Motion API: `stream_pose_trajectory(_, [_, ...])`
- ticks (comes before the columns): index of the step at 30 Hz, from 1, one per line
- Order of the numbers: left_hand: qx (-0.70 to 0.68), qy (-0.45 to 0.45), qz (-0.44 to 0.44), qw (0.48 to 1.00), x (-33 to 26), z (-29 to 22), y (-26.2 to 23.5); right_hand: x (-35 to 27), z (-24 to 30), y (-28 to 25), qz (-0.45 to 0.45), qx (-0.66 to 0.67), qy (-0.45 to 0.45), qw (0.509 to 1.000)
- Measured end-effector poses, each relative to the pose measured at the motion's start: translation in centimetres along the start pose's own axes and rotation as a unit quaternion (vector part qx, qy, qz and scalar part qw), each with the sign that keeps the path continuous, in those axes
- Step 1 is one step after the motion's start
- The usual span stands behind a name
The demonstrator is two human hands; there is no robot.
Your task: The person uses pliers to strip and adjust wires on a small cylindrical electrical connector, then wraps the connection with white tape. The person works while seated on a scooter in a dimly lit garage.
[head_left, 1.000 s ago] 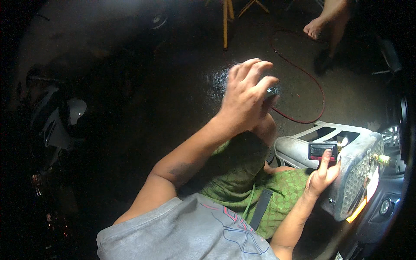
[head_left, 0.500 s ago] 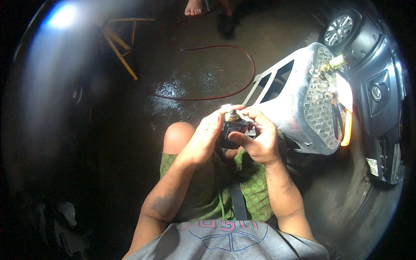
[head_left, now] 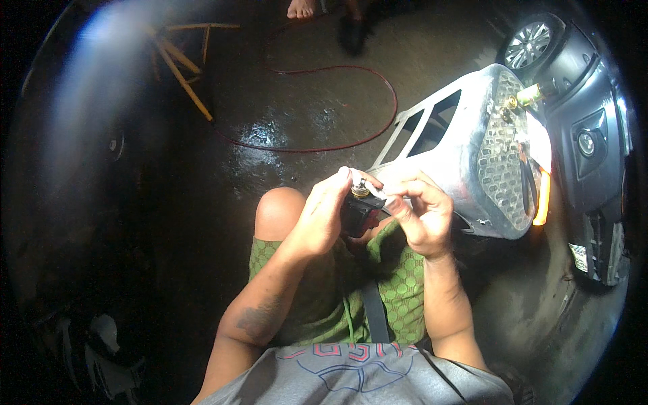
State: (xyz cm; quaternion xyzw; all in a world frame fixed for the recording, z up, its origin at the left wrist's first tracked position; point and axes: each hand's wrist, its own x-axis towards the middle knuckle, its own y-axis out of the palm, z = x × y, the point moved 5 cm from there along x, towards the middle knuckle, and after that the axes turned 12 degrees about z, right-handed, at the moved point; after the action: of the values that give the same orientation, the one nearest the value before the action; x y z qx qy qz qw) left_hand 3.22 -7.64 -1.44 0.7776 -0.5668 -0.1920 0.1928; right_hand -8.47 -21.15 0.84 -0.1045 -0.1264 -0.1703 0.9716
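Note:
A small black box-shaped vape mod (head_left: 356,214) with a round brass-coloured top is held upright above my lap. My left hand (head_left: 317,219) wraps its left side, fingers closed, the fingertips reaching over near the metal top. From that top a white wisp of cotton (head_left: 378,193) stretches to the right. My right hand (head_left: 426,219) pinches the cotton's outer end between thumb and forefinger, apart from the mod's body. The coil area inside the top is too small to make out.
To my right stands a grey plastic stool (head_left: 503,158) with a textured top, bearing a small bottle (head_left: 528,94), brass-coloured pieces and an orange strip (head_left: 542,196). Beyond it is a dark car (head_left: 570,121). A red hose (head_left: 393,101), yellow stand (head_left: 182,77) and someone's bare foot (head_left: 301,9) lie ahead.
My right hand has moved right, off the vape mod's body, and its fingers now pinch the cotton, which shows stretched out. The left hand keeps its hold.

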Motion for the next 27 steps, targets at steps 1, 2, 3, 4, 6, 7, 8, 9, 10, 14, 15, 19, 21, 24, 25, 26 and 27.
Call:
stream_pose_trajectory(1, [0.004,-0.003,0.0,1.0,-0.1,0.0,0.0,0.0,-0.1,-0.2,0.0,0.003,0.013,1.0])
stream_pose_trajectory(2, [0.013,0.001,-0.013,1.0,-0.1,0.0,0.1,-0.2,-0.2,-0.5,-0.016,0.023,0.024,0.999])
stream_pose_trajectory(3, [-0.018,-0.014,-0.005,1.0,-0.2,0.1,0.0,-0.3,-0.2,-0.8,-0.046,0.065,0.027,0.996])
stream_pose_trajectory(4, [-0.048,-0.028,0.002,0.998,-0.2,0.2,0.1,-0.4,-0.2,-0.9,-0.076,0.106,0.029,0.991])
stream_pose_trajectory(6, [-0.073,-0.065,0.003,0.995,-0.4,0.4,0.0,-0.5,0.2,-1.0,-0.116,0.147,0.016,0.982])
stream_pose_trajectory(7, [-0.048,-0.036,0.015,0.998,-0.3,0.0,0.1,-0.3,0.6,-0.6,-0.087,0.105,0.022,0.99])
stream_pose_trajectory(8, [-0.016,-0.016,0.024,0.999,-0.3,-0.3,0.1,-0.2,0.9,-0.1,-0.06,0.066,0.025,0.996])
stream_pose_trajectory(9, [0.014,0.005,0.025,1.0,-0.2,-0.6,0.2,0.0,1.1,0.3,-0.011,0.017,0.041,0.999])
stream_pose_trajectory(10, [0.068,-0.024,0.003,0.997,-0.1,-0.4,0.1,0.3,1.5,0.6,0.024,-0.071,0.026,0.997])
stream_pose_trajectory(14, [0.011,-0.031,0.0,0.999,-0.1,-0.2,0.5,0.6,1.6,-0.3,-0.051,0.057,-0.024,0.997])
stream_pose_trajectory(15, [0.021,-0.021,0.006,1.0,-0.2,-0.3,0.5,0.4,1.5,-0.8,-0.094,0.092,-0.036,0.991])
stream_pose_trajectory(19, [0.031,0.006,0.028,0.999,-0.2,-0.7,0.5,0.3,1.2,-0.9,-0.095,0.083,-0.03,0.992])
stream_pose_trajectory(21, [0.041,0.021,0.03,0.998,-0.2,-0.8,0.5,0.7,1.2,0.0,0.01,0.036,-0.013,0.999])
stream_pose_trajectory(24, [0.049,0.029,0.014,0.998,-0.2,-1.0,0.4,1.3,1.4,-0.6,0.001,0.032,-0.043,0.999])
stream_pose_trajectory(25, [0.043,0.027,0.01,0.999,-0.2,-1.1,0.4,1.5,1.2,-1.0,-0.031,0.072,-0.031,0.996])
stream_pose_trajectory(26, [0.024,0.018,0.013,0.999,-0.2,-1.1,0.3,1.5,1.1,-1.5,-0.073,0.115,-0.031,0.99])
stream_pose_trajectory(27, [0.006,0.011,0.017,1.0,-0.2,-1.1,0.3,1.7,1.2,-2.0,-0.089,0.129,-0.045,0.987])
